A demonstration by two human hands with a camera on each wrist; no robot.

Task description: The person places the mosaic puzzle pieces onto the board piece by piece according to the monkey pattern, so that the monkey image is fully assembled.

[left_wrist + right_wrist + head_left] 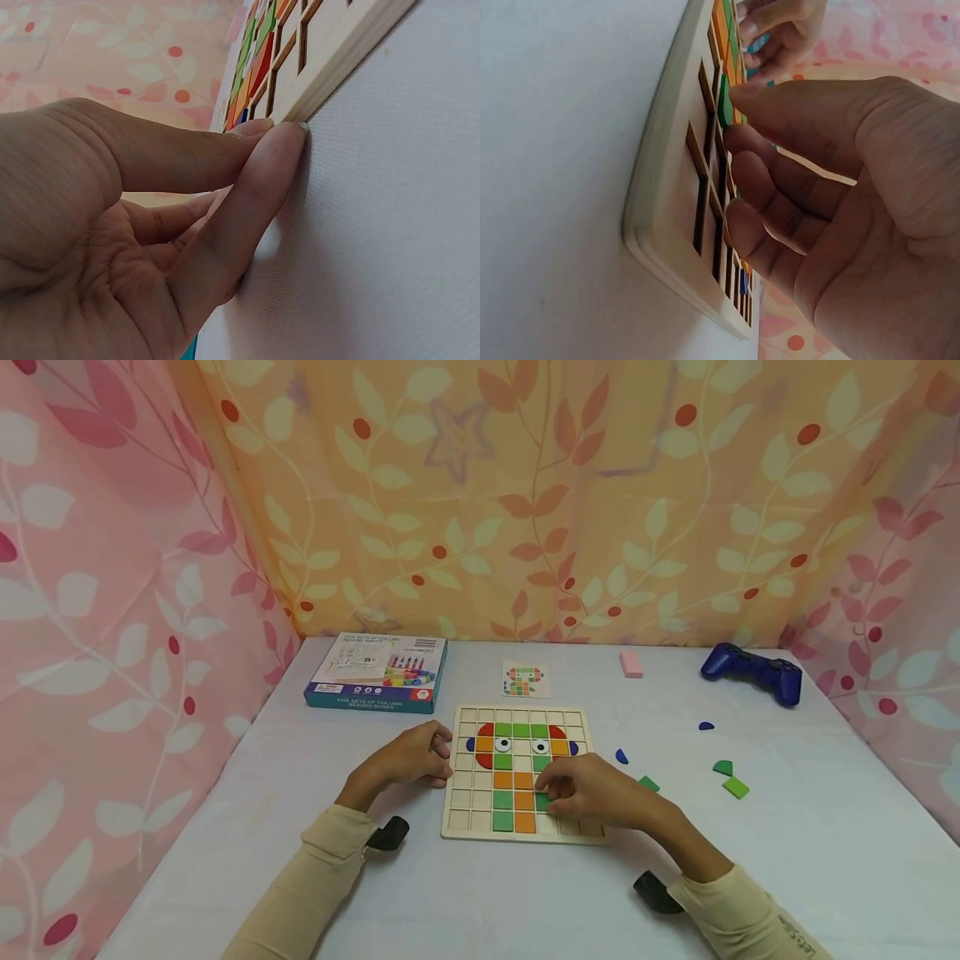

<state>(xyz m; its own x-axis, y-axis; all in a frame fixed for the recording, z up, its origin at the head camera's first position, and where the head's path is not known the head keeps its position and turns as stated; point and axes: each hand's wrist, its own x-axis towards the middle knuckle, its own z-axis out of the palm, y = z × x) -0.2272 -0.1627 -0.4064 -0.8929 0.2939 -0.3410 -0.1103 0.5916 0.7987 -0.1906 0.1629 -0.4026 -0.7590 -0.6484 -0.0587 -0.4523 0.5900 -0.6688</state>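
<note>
A pale wooden grid board (461,799) lies flat on the table, with red, orange, green and blue tiles and two eye tiles set in its cells. At the board's left edge, my left hand (411,755) holds the rim with bent fingertips; in the left wrist view its thumb and a finger (274,161) meet at the wooden side. My right hand (596,785) hovers over the right half. Its thumb and index finger hold a green tile (725,103) at a cell, while the other fingers are curled. The right hand partly hides the board in the head view.
A picture card (527,679) lies behind the board. Loose blue (622,757) and green pieces (737,787) are scattered to the right. Farther back are a boxed set (375,672), a pink block (631,665) and a blue game controller (752,674). Patterned curtains surround the table.
</note>
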